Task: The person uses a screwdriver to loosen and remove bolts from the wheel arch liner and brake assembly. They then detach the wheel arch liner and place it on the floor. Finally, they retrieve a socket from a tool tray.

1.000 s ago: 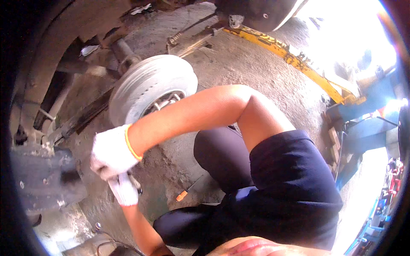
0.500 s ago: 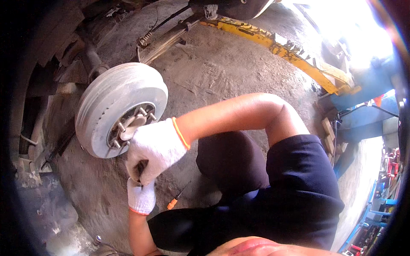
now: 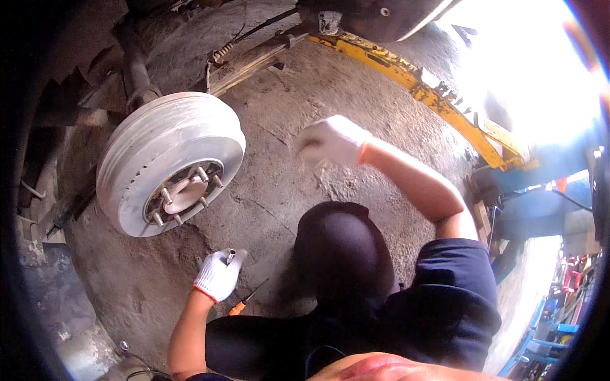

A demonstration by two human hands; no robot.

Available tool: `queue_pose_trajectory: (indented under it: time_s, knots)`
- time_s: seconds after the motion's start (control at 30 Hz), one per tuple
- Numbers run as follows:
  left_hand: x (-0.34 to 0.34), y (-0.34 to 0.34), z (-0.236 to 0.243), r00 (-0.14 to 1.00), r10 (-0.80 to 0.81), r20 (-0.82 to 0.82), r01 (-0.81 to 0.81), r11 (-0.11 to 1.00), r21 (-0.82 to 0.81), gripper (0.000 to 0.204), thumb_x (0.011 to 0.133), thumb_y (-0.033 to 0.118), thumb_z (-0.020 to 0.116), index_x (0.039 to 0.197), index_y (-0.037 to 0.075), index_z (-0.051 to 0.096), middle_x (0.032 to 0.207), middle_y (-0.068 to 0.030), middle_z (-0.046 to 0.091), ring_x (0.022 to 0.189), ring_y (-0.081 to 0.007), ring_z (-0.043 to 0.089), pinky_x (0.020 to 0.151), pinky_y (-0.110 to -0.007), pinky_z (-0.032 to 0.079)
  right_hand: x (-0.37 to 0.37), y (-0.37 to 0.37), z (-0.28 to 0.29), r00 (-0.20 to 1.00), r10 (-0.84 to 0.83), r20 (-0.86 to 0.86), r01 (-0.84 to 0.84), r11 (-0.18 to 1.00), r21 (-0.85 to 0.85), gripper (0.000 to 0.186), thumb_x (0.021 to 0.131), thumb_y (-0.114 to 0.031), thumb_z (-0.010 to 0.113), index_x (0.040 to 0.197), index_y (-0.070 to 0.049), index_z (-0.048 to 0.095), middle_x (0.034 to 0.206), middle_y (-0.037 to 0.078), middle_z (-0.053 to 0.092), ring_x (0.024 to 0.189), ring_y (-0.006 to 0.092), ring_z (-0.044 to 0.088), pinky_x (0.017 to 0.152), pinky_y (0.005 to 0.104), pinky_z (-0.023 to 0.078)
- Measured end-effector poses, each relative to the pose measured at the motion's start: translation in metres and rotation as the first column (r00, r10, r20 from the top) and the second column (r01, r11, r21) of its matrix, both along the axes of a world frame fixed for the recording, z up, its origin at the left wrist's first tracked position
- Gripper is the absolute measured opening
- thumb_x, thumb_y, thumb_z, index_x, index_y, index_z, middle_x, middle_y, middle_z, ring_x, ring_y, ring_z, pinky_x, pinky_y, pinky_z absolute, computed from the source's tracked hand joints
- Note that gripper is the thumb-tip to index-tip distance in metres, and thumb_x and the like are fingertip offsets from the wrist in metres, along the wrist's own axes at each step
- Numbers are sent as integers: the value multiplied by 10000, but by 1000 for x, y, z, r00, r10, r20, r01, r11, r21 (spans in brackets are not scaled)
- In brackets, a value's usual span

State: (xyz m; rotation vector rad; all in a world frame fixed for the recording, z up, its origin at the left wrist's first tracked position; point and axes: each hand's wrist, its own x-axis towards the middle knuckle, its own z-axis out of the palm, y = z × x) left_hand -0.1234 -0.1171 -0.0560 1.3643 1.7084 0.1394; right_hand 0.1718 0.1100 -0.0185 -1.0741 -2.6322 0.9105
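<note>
My left hand (image 3: 219, 276), in a white knit glove, is closed around a small shiny metal cylinder (image 3: 230, 256), perhaps a socket; its lower part is hidden. It is below a grey brake drum (image 3: 175, 149) with several wheel studs (image 3: 217, 181) around the round hub centre (image 3: 189, 195). My right hand (image 3: 337, 141), also gloved, is raised over the floor to the right of the drum, touching nothing I can see. Its fingers are smeared by motion. An orange-handled screwdriver (image 3: 237, 309) lies on the floor beside my left forearm.
A yellow metal beam (image 3: 406, 76) crosses the floor at the far right. Axle parts (image 3: 136, 76) run behind the drum. My knee (image 3: 343, 247) rises in the middle. A blue metal frame (image 3: 540, 197) and a rack of tools (image 3: 565, 317) stand at right.
My hands were together in front of the drum and have separated. The right has swung away up and right; the left has dropped slightly, showing the metal cylinder in it.
</note>
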Motion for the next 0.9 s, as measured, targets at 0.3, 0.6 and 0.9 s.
queue_pose_trajectory:
  time_s: [0.3, 0.6, 0.9]
  knots:
    - [-4, 6, -17, 992, 57, -111, -78, 978, -194, 483, 946, 424, 513, 790, -27, 591, 716, -255, 575, 695, -395, 582, 664, -442, 447, 206, 277, -23, 628, -767, 129, 439, 487, 755, 405, 842, -420, 565, 1037, -91, 698, 1046, 169, 689, 984, 345, 651, 860, 420, 507]
    - [0, 1, -19, 988, 84, -133, -112, 967, -228, 475, 944, 413, 515, 751, -17, 574, 617, -213, 522, 581, -277, 527, 623, -420, 438, 207, 302, -28, 569, -795, 211, 450, 516, 729, 438, 853, -436, 534, 1084, -90, 673, 1079, 187, 670, 997, 355, 643, 869, 430, 502]
    - [11, 4, -6, 990, 110, -83, -131, 938, -319, 460, 945, 406, 526, 721, 7, 563, 586, -172, 526, 552, -242, 522, 585, -395, 431, 198, 294, -26, 569, -801, 186, 458, 497, 737, 473, 865, -453, 503, 1131, -89, 647, 1111, 205, 652, 1009, 365, 634, 877, 441, 497]
